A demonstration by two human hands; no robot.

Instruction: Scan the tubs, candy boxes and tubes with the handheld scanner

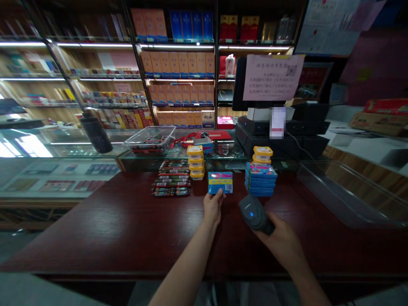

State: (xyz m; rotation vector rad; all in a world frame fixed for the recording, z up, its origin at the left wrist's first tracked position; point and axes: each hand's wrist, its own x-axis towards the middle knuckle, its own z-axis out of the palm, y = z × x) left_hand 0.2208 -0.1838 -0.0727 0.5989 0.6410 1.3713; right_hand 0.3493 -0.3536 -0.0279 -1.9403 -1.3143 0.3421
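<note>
My left hand (pixel 213 206) grips the lower edge of a flat blue packet (pixel 220 180), whose yellow band and barcode face me. Wrapped round the handle of a dark barcode scanner (pixel 254 213) is my right hand (pixel 282 240); a blue light glows on the scanner's top. A pile of similar blue packets (pixel 260 182) lies just beyond the scanner, with yellow tubs (pixel 263 153) behind it. Left of the held packet stands a stack of yellow tubs (pixel 196 163). Beside that stack lie several dark, shiny wrapped sticks (pixel 172 182) in rows.
The dark red wooden table (pixel 127 229) spans the foreground. A clear plastic tray (pixel 344 195) lies at right. Behind, on a glass counter, are a clear bin (pixel 165 134) of wrapped sticks and a monitor with a paper notice (pixel 270 78). A dark bottle (pixel 95 134) is at left.
</note>
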